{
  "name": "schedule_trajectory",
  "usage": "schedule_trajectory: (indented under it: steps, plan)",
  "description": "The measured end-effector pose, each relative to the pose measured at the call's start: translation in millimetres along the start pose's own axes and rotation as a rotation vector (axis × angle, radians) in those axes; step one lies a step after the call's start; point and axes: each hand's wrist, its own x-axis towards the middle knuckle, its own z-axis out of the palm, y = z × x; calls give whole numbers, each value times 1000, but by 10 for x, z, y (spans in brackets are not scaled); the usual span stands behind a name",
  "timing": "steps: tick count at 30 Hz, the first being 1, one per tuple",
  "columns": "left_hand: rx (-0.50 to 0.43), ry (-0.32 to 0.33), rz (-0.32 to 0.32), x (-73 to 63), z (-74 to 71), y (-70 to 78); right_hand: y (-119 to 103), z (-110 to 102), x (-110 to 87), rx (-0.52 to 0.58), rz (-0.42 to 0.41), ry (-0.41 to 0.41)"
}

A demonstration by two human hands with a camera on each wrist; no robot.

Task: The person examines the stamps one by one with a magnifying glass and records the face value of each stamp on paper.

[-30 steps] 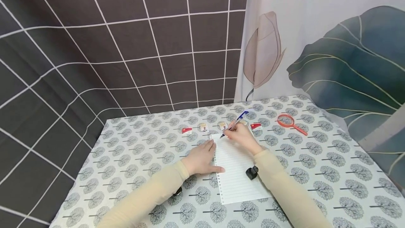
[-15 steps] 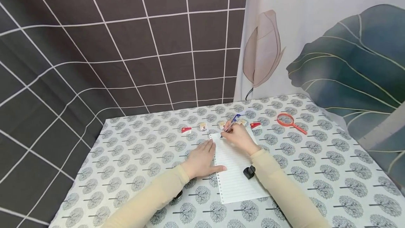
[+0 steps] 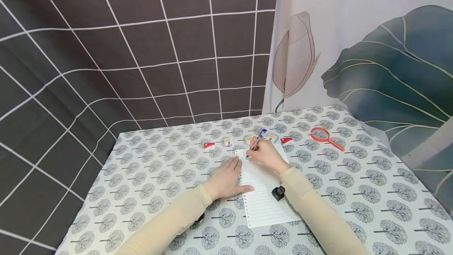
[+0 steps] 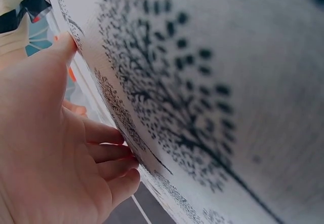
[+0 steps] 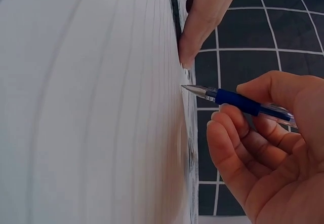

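Observation:
A lined sheet of paper [image 3: 265, 196] with punched holes down its left edge lies on the patterned tablecloth. My right hand [image 3: 266, 153] pinches a blue pen [image 3: 257, 138] near the sheet's top left. In the right wrist view the pen [image 5: 238, 100] sits between thumb and fingers, its metal tip at the paper's surface. My left hand [image 3: 226, 178] rests at the sheet's left edge, thumb stretched onto the paper. In the left wrist view that hand [image 4: 66, 138] has its fingers loosely extended, fingertips on the cloth.
Behind the sheet runs a row of small cards, among them a red and white card [image 3: 209, 145], a picture card [image 3: 228, 142] and another red card [image 3: 286, 140]. A red magnifying glass [image 3: 320, 134] lies to the right. Dark checked fabric [image 3: 184, 70] hangs behind the table.
The pen has swung more upright, its upper end moving left, and my right hand has shifted slightly left. My left hand stays in place on the sheet's edge.

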Motion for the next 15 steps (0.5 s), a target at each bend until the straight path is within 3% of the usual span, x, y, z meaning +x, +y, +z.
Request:
schedule_trajectory:
  steps: [15]
  plan:
    - [0, 2, -3, -5, 3, -4, 10, 14, 28, -13, 32, 21]
